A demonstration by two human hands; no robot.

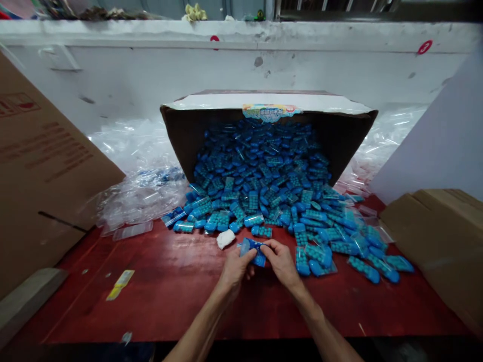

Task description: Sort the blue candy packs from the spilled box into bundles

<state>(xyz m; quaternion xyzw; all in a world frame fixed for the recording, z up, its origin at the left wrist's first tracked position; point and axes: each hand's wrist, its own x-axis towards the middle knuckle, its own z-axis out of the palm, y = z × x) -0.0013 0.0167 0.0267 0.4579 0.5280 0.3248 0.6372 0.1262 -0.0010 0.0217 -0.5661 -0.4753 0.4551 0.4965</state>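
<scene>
Between my two hands, just above the red table [162, 291], is a small blue plastic piece [258, 259]; its exact kind is partly covered by my fingers. My left hand [237, 266] pinches its left side with the thumb on top. On its right side, my right hand [279, 256] grips with thumb and fingers together. A crumpled white wad [225, 239] lies just beyond my left hand. Past both hands spreads a heap of small blue clear-fronted packs with teal round pieces [252, 201], spilling out of a carton [175, 146] lying on its side.
Clear plastic packaging [132, 196] is piled left of the carton. A tall cardboard box [49, 166] stands at the left, a lower brown box [433, 241] at the right. A yellow-and-white label [121, 284] sticks to the table. A white wall [132, 80] rises behind.
</scene>
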